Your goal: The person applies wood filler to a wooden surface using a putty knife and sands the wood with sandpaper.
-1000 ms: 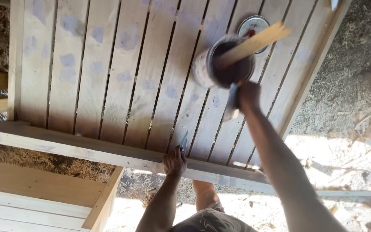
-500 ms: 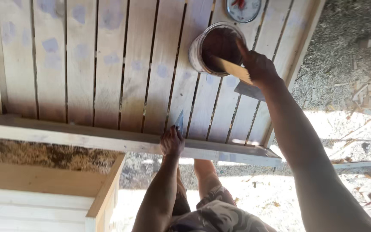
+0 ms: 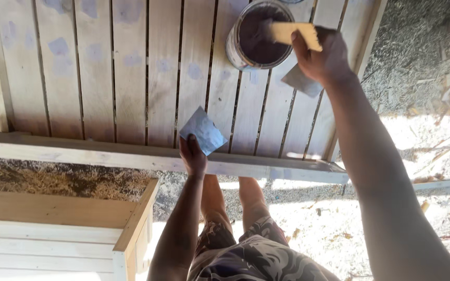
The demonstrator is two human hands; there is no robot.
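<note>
Left hand: my left hand (image 3: 194,156) pinches a corner of a small grey metal scraper blade (image 3: 203,130) and rests on the near rail (image 3: 131,158) of the slatted wooden panel (image 3: 131,78).
Right hand: my right hand (image 3: 321,54) is closed around a flat wooden stir stick (image 3: 292,32), with a second grey blade (image 3: 300,80) tucked under the same fingers.
Can: the open can (image 3: 259,34) of dark filler stands on the slats at the far side, and the tip of the stick is down inside it.
Tipping risk: I judge that a hard sideways push of the stick against the can's wall could tip it, since it sits across the gaps between slats.
Drip risk: dark filler lifted on the stick could fall onto bare wood or through a gap.
Grip risk: holding stick and blade together looks awkward; the blade could slip out.
Patches: pale grey filled spots (image 3: 58,47) dot the slats; a stray elbow could smear any that are wet.
</note>
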